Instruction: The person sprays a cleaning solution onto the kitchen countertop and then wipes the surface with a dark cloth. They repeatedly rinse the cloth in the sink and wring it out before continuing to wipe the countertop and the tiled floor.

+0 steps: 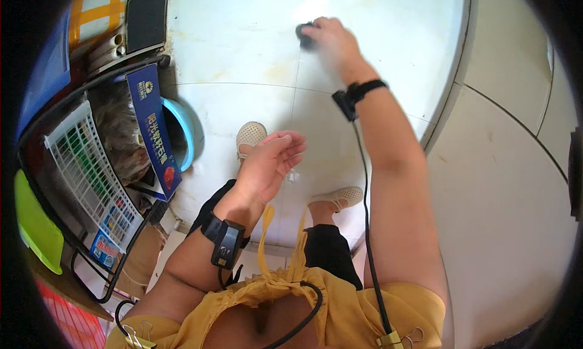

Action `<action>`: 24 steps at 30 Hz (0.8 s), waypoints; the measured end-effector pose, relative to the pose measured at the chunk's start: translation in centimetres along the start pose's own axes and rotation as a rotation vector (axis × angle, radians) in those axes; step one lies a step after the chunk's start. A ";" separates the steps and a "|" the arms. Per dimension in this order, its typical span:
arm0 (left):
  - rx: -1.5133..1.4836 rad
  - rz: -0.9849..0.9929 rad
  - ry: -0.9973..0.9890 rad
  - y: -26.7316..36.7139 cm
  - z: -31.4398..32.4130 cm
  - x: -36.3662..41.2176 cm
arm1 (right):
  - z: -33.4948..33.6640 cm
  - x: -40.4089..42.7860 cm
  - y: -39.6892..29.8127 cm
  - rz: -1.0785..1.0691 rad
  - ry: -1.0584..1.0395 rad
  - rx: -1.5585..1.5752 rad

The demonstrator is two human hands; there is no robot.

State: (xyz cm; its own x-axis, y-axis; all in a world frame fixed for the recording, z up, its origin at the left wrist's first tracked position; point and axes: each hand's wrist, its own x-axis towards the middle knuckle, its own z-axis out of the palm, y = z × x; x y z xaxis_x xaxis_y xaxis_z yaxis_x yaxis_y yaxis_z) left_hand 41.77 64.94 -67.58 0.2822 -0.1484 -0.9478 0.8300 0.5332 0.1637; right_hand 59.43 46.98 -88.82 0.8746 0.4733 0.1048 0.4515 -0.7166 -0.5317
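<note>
My right hand is stretched out towards the top of the view, its fingers closed around a small dark object that is too blurred to identify. Beneath it lies the pale tiled floor, with a bright patch of glare beyond the hand. My left hand is raised in front of my body, palm turned to the right, fingers loosely curled and apart, with nothing in it. Both wrists wear a black strap with a small device and a cable.
At left, a black metal rack holds a white plastic basket and a blue printed carton. A light blue plastic tub stands beside it. Raised pale tiling borders the right. My shoes are on the floor below.
</note>
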 end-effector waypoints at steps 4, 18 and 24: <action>-0.028 0.012 -0.036 0.4 -0.3 -0.1 | 0.0 4.0 3.1 0.177 -0.258 -0.542; -0.038 -0.001 -0.031 0.9 -0.1 0.2 | 3.6 -9.7 -3.9 0.389 -0.370 -0.154; -0.031 -0.018 -0.045 0.5 0.3 0.0 | 3.3 -11.1 -2.5 0.535 -0.141 -0.293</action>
State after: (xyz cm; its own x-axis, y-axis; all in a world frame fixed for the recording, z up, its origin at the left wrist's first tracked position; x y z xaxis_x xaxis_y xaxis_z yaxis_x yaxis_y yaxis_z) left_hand 42.34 65.01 -67.43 0.2891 -0.1952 -0.9372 0.8199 0.5558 0.1372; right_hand 48.05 45.21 -91.45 0.9703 0.0588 -0.2345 0.0046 -0.9743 -0.2253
